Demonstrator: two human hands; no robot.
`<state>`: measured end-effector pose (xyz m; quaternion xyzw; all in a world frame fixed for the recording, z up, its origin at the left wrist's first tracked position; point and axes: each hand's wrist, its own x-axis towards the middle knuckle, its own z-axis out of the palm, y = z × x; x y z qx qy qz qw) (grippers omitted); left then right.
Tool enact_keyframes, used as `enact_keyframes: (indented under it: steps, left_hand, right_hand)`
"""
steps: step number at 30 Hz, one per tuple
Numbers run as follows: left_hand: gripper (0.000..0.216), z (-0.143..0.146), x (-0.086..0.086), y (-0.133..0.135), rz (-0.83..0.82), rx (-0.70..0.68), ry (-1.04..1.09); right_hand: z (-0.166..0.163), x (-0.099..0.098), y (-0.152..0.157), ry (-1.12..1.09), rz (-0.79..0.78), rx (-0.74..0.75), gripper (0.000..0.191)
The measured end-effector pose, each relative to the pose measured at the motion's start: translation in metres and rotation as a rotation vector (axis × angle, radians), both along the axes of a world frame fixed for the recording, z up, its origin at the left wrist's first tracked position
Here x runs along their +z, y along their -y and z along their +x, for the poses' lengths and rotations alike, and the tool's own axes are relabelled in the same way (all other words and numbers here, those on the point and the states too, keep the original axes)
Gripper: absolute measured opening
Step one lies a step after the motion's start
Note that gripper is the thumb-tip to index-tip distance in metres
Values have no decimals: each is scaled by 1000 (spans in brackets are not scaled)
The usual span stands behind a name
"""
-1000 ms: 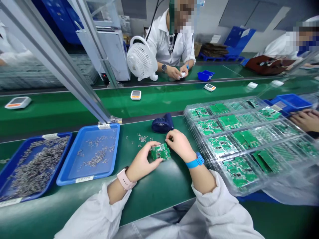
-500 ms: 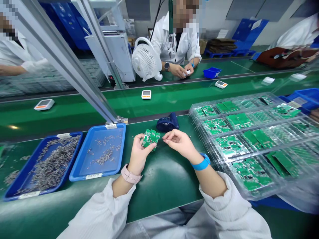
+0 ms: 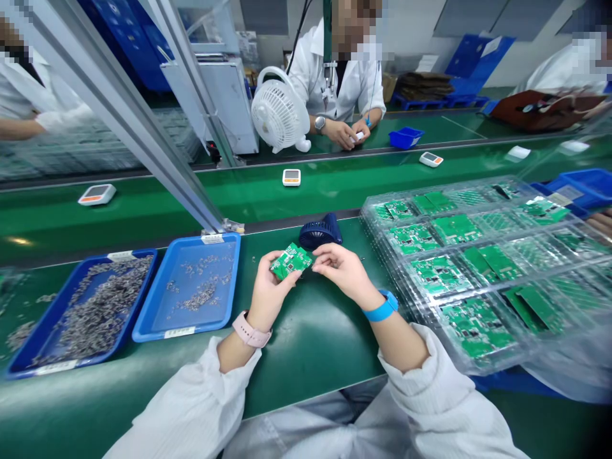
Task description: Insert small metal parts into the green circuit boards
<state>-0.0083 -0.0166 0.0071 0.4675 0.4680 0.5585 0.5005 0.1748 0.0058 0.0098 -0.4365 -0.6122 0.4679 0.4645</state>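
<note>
My left hand [image 3: 271, 284] grips a green circuit board [image 3: 292, 261] by its left and lower edges, above the green bench. Small parts dot the board's upper face, and it is held at a tilt. At the board's right edge, my right hand [image 3: 340, 271] has its thumb and fingertips pinched together. Whether those fingertips hold a tiny part or touch the board's edge, I cannot tell. A dark blue handheld fan [image 3: 319, 233] lies on the bench just behind both hands.
Left of my hands are two blue trays [image 3: 233, 280] [image 3: 14, 366] of small metal parts. Clear plastic trays [image 3: 406, 306] with circuit boards are stacked at right. A metal post [image 3: 176, 172] slants up at left. Beyond the belt [image 3: 229, 197], a co-worker [image 3: 310, 70] sits beside a white fan [image 3: 280, 115].
The circuit board has turned and shifted slightly right, closer to my right fingertips. Small white devices on the belt have moved a little to the right.
</note>
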Motion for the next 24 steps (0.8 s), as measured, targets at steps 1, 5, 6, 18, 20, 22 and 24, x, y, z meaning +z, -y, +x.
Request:
enact_keyframes:
  steps: [1, 5, 6, 18, 20, 22, 24]
  left_hand:
    - [52, 0, 1, 1, 0, -1, 2]
    - [51, 1, 3, 2, -2, -26, 4]
    - [51, 1, 3, 2, 0, -30, 3]
    - [40, -4, 3, 3, -45, 2, -68]
    - [38, -4, 3, 3, -54, 8, -62]
    - [36, -4, 3, 2, -61, 15, -61]
    - [35, -4, 3, 2, -61, 18, -63]
  right_hand:
    - [0, 1, 0, 29, 19, -22, 18]
    - [1, 7, 1, 212, 168, -82, 5]
    - [1, 9, 1, 234, 214, -82, 8]
    - [4, 12, 11, 409, 511, 4, 37]
    - [2, 12, 14, 434, 499, 63, 45]
    - [-1, 12, 17, 443, 496, 104, 50]
    - [-4, 11, 19, 424, 494, 117, 54]
